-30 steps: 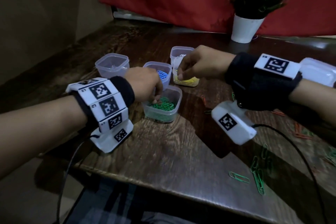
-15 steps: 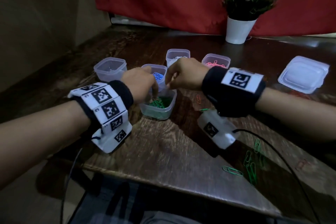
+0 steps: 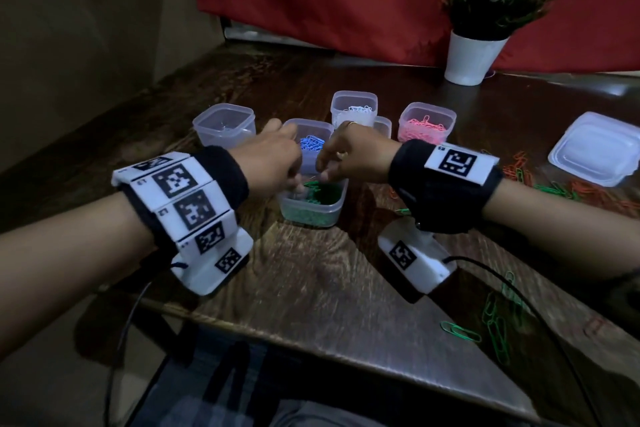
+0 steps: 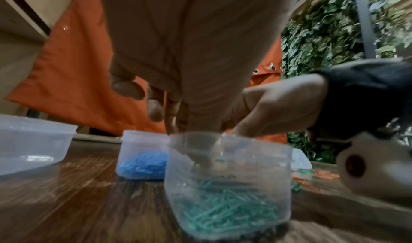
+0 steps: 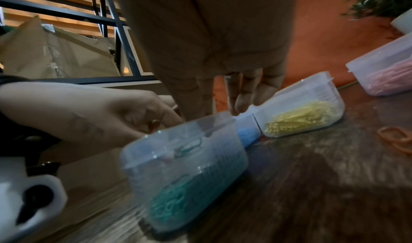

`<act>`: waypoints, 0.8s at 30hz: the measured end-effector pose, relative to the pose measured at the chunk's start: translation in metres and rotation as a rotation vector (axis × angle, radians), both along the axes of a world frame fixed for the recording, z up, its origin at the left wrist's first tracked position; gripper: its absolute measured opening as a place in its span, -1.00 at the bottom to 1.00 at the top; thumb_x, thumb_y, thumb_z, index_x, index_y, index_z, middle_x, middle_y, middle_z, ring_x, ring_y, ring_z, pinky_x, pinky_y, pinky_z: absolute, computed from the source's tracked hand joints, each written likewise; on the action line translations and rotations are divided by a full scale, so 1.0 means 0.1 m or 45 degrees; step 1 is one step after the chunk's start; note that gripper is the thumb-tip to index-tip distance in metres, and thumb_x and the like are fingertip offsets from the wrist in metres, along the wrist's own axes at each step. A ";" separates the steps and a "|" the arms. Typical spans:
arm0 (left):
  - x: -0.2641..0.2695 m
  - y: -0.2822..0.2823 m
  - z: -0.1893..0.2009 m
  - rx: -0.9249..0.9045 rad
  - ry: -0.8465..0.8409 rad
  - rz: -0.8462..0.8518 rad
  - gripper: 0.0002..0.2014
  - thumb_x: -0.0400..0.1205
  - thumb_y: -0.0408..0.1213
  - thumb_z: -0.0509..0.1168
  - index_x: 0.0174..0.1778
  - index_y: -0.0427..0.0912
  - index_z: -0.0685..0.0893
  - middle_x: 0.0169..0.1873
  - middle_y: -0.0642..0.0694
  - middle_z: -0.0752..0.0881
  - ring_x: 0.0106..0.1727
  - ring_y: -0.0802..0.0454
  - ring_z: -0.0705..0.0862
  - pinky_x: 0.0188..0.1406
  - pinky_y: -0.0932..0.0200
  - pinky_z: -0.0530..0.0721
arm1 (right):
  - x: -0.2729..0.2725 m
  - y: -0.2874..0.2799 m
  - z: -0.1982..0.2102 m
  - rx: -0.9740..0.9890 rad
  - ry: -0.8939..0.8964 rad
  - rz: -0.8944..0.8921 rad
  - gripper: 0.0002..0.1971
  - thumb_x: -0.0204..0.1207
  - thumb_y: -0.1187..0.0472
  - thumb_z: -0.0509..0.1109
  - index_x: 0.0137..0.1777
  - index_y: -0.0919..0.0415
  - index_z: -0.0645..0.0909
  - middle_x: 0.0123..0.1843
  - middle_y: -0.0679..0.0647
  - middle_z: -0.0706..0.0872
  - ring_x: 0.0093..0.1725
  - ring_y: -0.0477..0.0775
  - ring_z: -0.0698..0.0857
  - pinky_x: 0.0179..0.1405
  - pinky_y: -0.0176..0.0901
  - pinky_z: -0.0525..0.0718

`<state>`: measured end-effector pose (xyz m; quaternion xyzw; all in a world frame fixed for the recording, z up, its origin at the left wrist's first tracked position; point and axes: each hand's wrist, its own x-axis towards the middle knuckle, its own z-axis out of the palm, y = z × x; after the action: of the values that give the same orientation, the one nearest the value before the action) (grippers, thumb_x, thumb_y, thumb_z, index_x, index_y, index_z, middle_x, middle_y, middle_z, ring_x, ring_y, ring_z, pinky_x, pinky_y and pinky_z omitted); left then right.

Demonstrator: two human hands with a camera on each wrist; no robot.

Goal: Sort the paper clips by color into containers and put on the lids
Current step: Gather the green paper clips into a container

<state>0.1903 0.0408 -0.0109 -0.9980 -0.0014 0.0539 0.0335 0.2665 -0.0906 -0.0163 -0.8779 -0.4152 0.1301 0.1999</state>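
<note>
The left hand (image 3: 273,159) and the right hand (image 3: 356,156) meet over the clear plastic container of green paper clips (image 3: 311,208), fingertips pointing down into its open mouth. The right wrist view shows a green paper clip (image 5: 189,149) just inside the rim below the fingers; whether either hand pinches it I cannot tell, as the frames are blurred there.

Just behind stands a clear container of blue paper clips (image 3: 311,139), with an empty-looking clear container (image 3: 225,125) to its left. Farther back are containers of white clips (image 3: 355,109), yellow clips (image 5: 303,109) and pink clips (image 3: 426,123).

On the dark wooden tabletop (image 3: 311,281), loose green clips (image 3: 491,322) lie near the front right. Orange and green clips (image 3: 554,184) lie scattered beside a stack of clear lids (image 3: 599,149). A potted plant in a white pot (image 3: 474,55) stands at the back.
</note>
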 end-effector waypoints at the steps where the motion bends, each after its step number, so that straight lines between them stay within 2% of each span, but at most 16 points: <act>1: -0.02 0.01 0.01 -0.004 0.004 -0.018 -0.72 0.57 -0.02 0.32 -0.05 -0.18 0.69 0.08 -0.02 0.34 0.14 0.01 0.27 0.13 0.08 0.43 | -0.01 0.01 -0.02 0.001 0.013 0.029 -0.76 0.44 0.19 0.48 0.10 0.15 0.72 -0.03 0.01 0.58 0.16 0.04 0.53 0.03 -0.23 0.49; 3: -0.05 0.03 0.03 -0.021 0.006 -0.048 -0.73 0.58 -0.02 0.30 -0.06 -0.17 0.68 0.17 -0.03 0.37 0.20 -0.01 0.27 0.21 0.00 0.44 | -0.03 0.00 -0.04 0.022 0.025 0.073 -0.72 0.48 0.17 0.44 0.18 0.12 0.70 0.28 0.17 0.53 0.36 0.10 0.43 0.16 -0.28 0.38; 5: -0.07 0.03 0.04 -0.046 -0.015 -0.066 -0.74 0.59 -0.02 0.29 -0.05 -0.15 0.70 0.22 -0.04 0.39 0.22 -0.02 0.28 0.24 -0.07 0.44 | -0.05 -0.01 -0.03 0.074 0.059 0.089 -0.75 0.50 0.21 0.42 0.16 0.19 0.70 0.40 0.22 0.47 0.45 0.09 0.36 0.09 -0.33 0.33; 8: -0.10 0.03 0.03 -0.098 -0.062 -0.102 -0.76 0.59 -0.03 0.29 -0.03 -0.12 0.69 0.23 -0.05 0.40 0.22 0.00 0.29 0.22 -0.02 0.44 | -0.05 -0.02 -0.01 0.071 0.142 0.049 -0.80 0.50 0.25 0.42 0.07 0.30 0.72 0.40 0.18 0.50 0.45 0.07 0.40 0.15 -0.33 0.39; 11: -0.10 0.03 0.01 -0.118 -0.044 -0.106 -0.84 0.56 -0.03 0.34 -0.08 -0.02 0.66 0.20 -0.04 0.39 0.23 0.00 0.29 0.24 0.07 0.39 | -0.01 -0.11 0.03 0.147 0.228 -0.008 -0.81 0.46 0.27 0.46 -0.01 0.39 0.73 0.26 0.25 0.64 0.33 0.20 0.56 0.23 -0.12 0.53; 14: -0.07 0.02 -0.02 -0.194 -0.022 -0.107 -0.87 0.49 -0.07 0.42 -0.20 0.08 0.59 0.12 -0.05 0.40 0.22 -0.01 0.33 0.14 0.18 0.30 | 0.00 -0.30 0.07 0.267 0.296 -0.092 -0.75 0.45 0.30 0.47 0.06 0.45 0.72 0.30 0.30 0.63 0.35 0.19 0.55 0.14 -0.21 0.47; 17: -0.03 0.01 -0.01 -0.300 -0.015 -0.083 -0.88 0.46 -0.18 0.47 -0.21 0.04 0.64 0.01 -0.03 0.38 0.17 0.06 0.35 0.00 0.27 0.27 | -0.01 -0.32 0.01 0.369 0.416 -0.117 -0.75 0.43 0.36 0.46 0.10 0.45 0.71 0.32 0.35 0.61 0.38 0.20 0.53 0.09 -0.29 0.50; 18: -0.03 0.00 0.00 -0.346 -0.021 -0.069 -0.89 0.47 -0.23 0.46 -0.19 -0.01 0.66 -0.02 -0.03 0.38 0.14 0.07 0.37 0.01 0.27 0.31 | -0.01 -0.29 -0.03 0.387 0.435 -0.115 -0.75 0.42 0.37 0.47 0.08 0.45 0.71 0.32 0.35 0.61 0.38 0.20 0.53 0.15 -0.33 0.49; 20: -0.01 0.00 0.01 -0.410 -0.042 -0.059 -0.89 0.47 -0.30 0.46 -0.15 -0.06 0.69 -0.07 -0.03 0.41 0.08 0.05 0.43 0.08 0.19 0.43 | 0.00 -0.21 -0.08 0.412 0.440 -0.113 -0.77 0.40 0.36 0.50 0.05 0.41 0.73 0.34 0.28 0.62 0.42 0.12 0.51 0.40 -0.19 0.44; 21: -0.01 0.00 0.01 -0.418 -0.051 -0.054 -0.89 0.48 -0.32 0.46 -0.15 -0.07 0.69 -0.08 -0.03 0.42 0.05 0.04 0.45 0.07 0.18 0.45 | 0.01 -0.20 -0.07 0.420 0.432 -0.108 -0.76 0.40 0.36 0.50 0.07 0.40 0.73 0.36 0.25 0.61 0.44 0.08 0.49 0.42 -0.19 0.43; 22: -0.02 -0.01 -0.01 -0.422 -0.060 -0.044 -0.89 0.48 -0.33 0.45 -0.13 -0.08 0.69 -0.07 -0.04 0.44 0.02 0.04 0.46 0.02 0.20 0.44 | 0.01 -0.22 -0.04 0.426 0.422 -0.119 -0.75 0.41 0.36 0.48 0.10 0.39 0.72 0.36 0.24 0.61 0.43 0.05 0.50 0.34 -0.31 0.46; 23: -0.02 -0.01 -0.02 -0.424 -0.068 -0.027 -0.89 0.49 -0.34 0.45 -0.11 -0.10 0.70 -0.06 -0.05 0.45 0.00 0.03 0.46 -0.04 0.23 0.41 | 0.01 -0.27 0.02 0.450 0.407 -0.146 -0.75 0.43 0.36 0.47 0.11 0.38 0.72 0.28 0.21 0.67 0.36 0.01 0.56 0.18 -0.40 0.52; 24: -0.03 -0.02 -0.04 -0.430 -0.079 -0.016 -0.89 0.50 -0.34 0.44 -0.09 -0.12 0.71 -0.06 -0.05 0.46 -0.02 0.04 0.47 -0.12 0.26 0.37 | 0.02 -0.35 0.09 0.478 0.383 -0.183 -0.77 0.44 0.35 0.46 0.09 0.37 0.73 0.12 0.14 0.74 0.20 -0.06 0.64 -0.02 -0.49 0.53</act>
<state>0.1877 0.0387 -0.0149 -0.9906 0.0128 0.0223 -0.1346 0.2686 -0.1259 -0.0073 -0.8235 -0.3340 0.1651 0.4279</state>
